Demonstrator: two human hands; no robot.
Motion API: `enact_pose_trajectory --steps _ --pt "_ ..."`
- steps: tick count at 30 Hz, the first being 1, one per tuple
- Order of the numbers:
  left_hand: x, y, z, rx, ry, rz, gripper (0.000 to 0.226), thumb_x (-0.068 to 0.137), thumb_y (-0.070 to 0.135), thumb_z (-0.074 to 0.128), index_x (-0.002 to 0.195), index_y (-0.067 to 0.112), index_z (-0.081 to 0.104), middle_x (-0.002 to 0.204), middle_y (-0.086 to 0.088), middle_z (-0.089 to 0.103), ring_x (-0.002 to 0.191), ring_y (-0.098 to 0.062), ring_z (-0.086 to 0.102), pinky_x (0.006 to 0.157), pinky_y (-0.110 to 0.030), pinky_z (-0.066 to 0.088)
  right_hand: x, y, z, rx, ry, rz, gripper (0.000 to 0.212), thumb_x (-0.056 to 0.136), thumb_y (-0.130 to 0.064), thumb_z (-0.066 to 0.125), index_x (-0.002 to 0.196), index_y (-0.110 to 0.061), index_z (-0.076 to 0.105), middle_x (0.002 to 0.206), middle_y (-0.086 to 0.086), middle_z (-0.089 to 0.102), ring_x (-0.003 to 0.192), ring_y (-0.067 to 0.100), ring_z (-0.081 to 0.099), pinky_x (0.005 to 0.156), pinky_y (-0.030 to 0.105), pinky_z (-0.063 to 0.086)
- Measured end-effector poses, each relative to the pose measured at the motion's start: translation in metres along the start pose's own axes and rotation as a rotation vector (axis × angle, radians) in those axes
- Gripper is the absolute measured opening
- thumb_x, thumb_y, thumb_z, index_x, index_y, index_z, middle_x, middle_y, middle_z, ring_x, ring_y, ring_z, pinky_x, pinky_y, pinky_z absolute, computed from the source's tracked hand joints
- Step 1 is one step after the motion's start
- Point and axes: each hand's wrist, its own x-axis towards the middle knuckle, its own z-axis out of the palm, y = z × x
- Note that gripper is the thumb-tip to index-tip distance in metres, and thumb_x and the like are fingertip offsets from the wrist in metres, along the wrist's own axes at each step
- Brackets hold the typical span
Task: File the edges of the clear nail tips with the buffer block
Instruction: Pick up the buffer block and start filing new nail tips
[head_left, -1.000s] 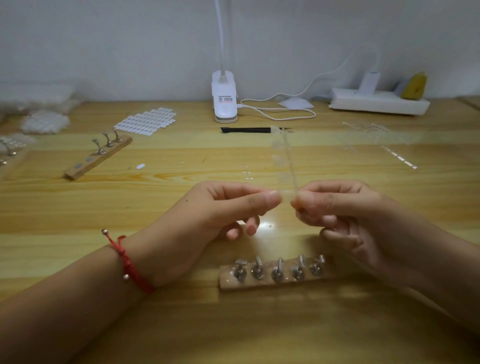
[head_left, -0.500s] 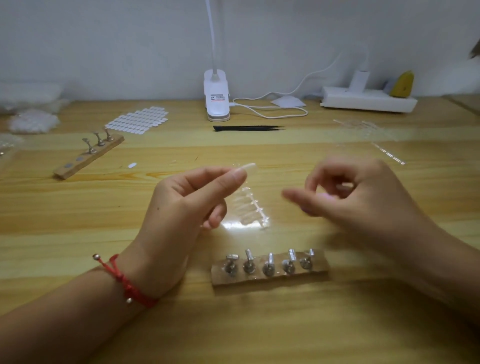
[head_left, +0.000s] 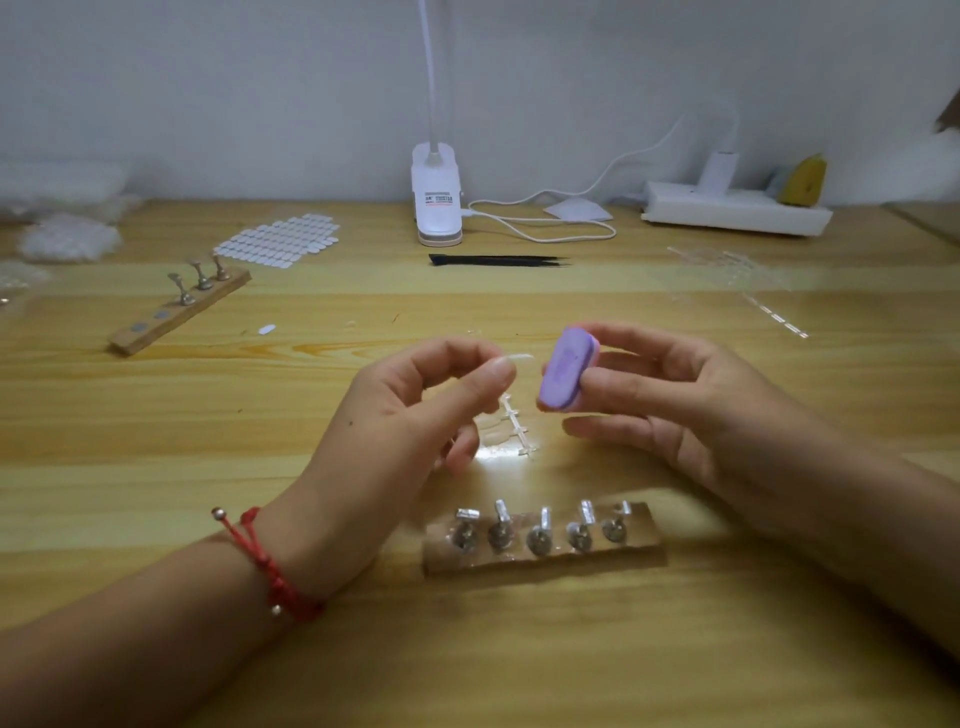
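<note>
so the nail tip (head_left: 519, 357) in my left hand (head_left: 410, 415) sits just left of the buffer block (head_left: 563, 371) in my right hand (head_left: 675, 405), peg stand (head_left: 540, 543) nearer me on the table (head_left: 519, 654), lamp base (head_left: 436, 202) way behind

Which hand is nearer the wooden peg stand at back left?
Left. The left hand, pinching a clear nail tip, sits right of the peg stand; the right hand, holding the buffer block, is farther right.
</note>
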Motion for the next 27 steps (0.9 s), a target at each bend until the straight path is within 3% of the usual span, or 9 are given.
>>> enact_pose_trajectory --steps 3,10,14,18,22,27 --pt "0.0001 0.0 0.0022 0.036 0.013 0.004 0.019 0.073 0.032 0.064 0.082 0.016 0.067 0.063 0.013 0.054 0.038 -0.004 0.038 0.041 -0.01 0.031 0.0007 0.0084 0.0063 -0.032 -0.04 -0.033 0.031 0.067 -0.014 0.083 0.095 -0.026 0.079 0.093 0.008 0.076 0.083 0.018 0.074 0.067 0.022 0.057" --pt "-0.0012 0.0006 0.003 0.107 -0.06 0.009 0.012 0.089 0.018 0.058 0.088 0.007 0.061 0.043 0.014 0.048 0.031 0.0 0.033 0.035 -0.009 0.027 -0.0011 0.0117 0.0028 -0.142 -0.075 -0.053 0.046 0.063 -0.039 0.085 0.107 -0.031 0.074 0.103 0.005 0.075 0.093 0.019 0.073 0.074 0.024 0.057" --pt "-0.0008 0.0003 0.0028 0.121 -0.081 0.006 0.014 0.09 0.019 0.057 0.088 0.006 0.061 0.042 0.014 0.046 0.031 -0.001 0.032 0.035 -0.01 0.027 -0.0014 0.0113 0.0056 -0.127 -0.058 -0.046 0.039 0.065 -0.03 0.08 0.103 -0.029 0.076 0.1 0.007 0.075 0.09 0.019 0.073 0.073 0.023 0.057" --pt "-0.0014 0.0008 0.0045 0.12 -0.107 -0.009 0.012 0.09 0.019 0.056 0.084 0.01 0.06 0.04 0.014 0.045 0.03 0.0 0.031 0.035 -0.008 0.025 0.0012 0.0084 0.0061 0.024 0.028 -0.033 0.032 0.063 -0.022 0.074 0.094 -0.024 0.079 0.086 0.006 0.076 0.076 0.013 0.073 0.067 0.021 0.057" --pt "0.0 -0.0001 0.0035 0.114 -0.072 0.0 0.013 0.09 0.017 0.056 0.084 0.006 0.061 0.04 0.013 0.044 0.029 0.0 0.03 0.034 -0.009 0.026 -0.0004 0.0077 0.0104 -0.057 -0.029 -0.003 0.035 0.059 -0.022 0.076 0.094 -0.027 0.079 0.091 0.006 0.076 0.082 0.016 0.073 0.069 0.02 0.057" --pt "-0.0017 -0.0001 0.0053 0.125 -0.081 0.015 0.011 0.089 0.017 0.058 0.081 0.011 0.062 0.04 0.012 0.043 0.031 0.0 0.03 0.035 -0.009 0.026 0.0007 0.0066 0.0079 0.012 0.026 0.0 0.034 0.061 -0.021 0.074 0.094 -0.023 0.079 0.087 0.007 0.076 0.079 0.015 0.073 0.07 0.021 0.057"
